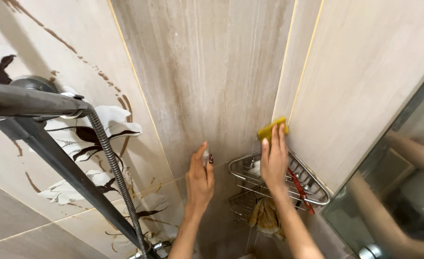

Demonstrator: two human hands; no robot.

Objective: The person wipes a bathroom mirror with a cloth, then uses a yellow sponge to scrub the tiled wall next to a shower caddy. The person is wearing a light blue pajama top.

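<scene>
My right hand (pixel 274 160) presses a yellow sponge (pixel 271 128) flat against the beige wall tile, just beside the corner grout line. My left hand (pixel 200 180) is raised in front of the stained brown tile and holds a small clear spray bottle (pixel 205 157), mostly hidden by the fingers. A chrome wire corner rack (pixel 317 194) hangs below my right hand. It holds a red-handled tool (pixel 300 189), a white item and a tan cloth (pixel 267 218) draped from its lower shelf.
A dark shower bar (pixel 53 158) slants across the left with a ribbed metal hose (pixel 116 172) hanging from a fitting. Patterned tiles cover the left wall. A glass panel (pixel 399 192) at the right reflects my arms.
</scene>
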